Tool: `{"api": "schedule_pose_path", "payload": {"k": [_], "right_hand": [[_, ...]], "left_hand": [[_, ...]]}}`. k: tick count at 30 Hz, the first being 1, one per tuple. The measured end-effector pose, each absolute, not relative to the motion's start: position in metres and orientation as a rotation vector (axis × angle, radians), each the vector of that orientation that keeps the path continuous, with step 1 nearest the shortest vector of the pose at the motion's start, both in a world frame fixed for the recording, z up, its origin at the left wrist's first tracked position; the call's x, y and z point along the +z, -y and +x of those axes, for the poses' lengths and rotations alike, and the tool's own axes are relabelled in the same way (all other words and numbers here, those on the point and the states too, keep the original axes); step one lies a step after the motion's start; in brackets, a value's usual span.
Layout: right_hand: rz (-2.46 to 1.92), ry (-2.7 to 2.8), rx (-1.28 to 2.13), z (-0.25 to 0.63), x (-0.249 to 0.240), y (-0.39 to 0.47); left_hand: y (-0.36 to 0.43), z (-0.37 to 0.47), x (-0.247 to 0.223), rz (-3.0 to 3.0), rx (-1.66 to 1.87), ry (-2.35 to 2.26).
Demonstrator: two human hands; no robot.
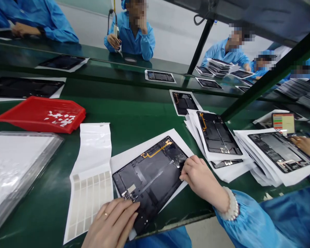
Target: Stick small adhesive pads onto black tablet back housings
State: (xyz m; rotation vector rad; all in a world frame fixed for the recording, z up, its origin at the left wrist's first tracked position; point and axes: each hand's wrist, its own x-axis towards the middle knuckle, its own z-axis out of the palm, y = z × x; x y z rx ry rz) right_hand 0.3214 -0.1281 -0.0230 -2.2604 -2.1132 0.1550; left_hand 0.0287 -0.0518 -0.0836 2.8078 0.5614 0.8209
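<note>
In front of me an opened tablet housing, dark inside with an orange ribbon cable, lies at a slant on a white sheet. My left hand rests on its lower left corner with fingers stretched out flat. At its right edge my right hand has thumb and fingers pinched together; whatever is between them is hidden. Left of the housing lies a long white backing strip bearing a grid of pale rectangular stickers.
A red tray with white scraps and a plastic-covered white sheet lie left. Stacked housings on paper and another stack stand right. A green post slants overhead. Co-workers in blue sit around the line.
</note>
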Motion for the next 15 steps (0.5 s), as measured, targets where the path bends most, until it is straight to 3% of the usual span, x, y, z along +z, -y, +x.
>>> {"api": "schedule_pose_path", "payload": {"k": [6, 8, 13, 15], "right_hand": [[-2.234, 2.319, -0.192, 0.317, -0.027, 0.127], [-2.246, 2.304, -0.123, 0.322, -0.024, 0.126], [-2.103, 2.070, 0.445, 0.349, -0.014, 0.113], [-2.174, 1.900, 0.326, 0.360, -0.016, 0.106]], "left_hand": [[0.052, 0.029, -0.084, 2.795, 0.817, -0.585], [0.051, 0.031, -0.077, 2.794, 0.836, -0.592], [0.048, 0.031, -0.067, 2.803, 0.870, -0.590], [0.046, 0.028, -0.068, 2.815, 0.861, -0.558]]}}
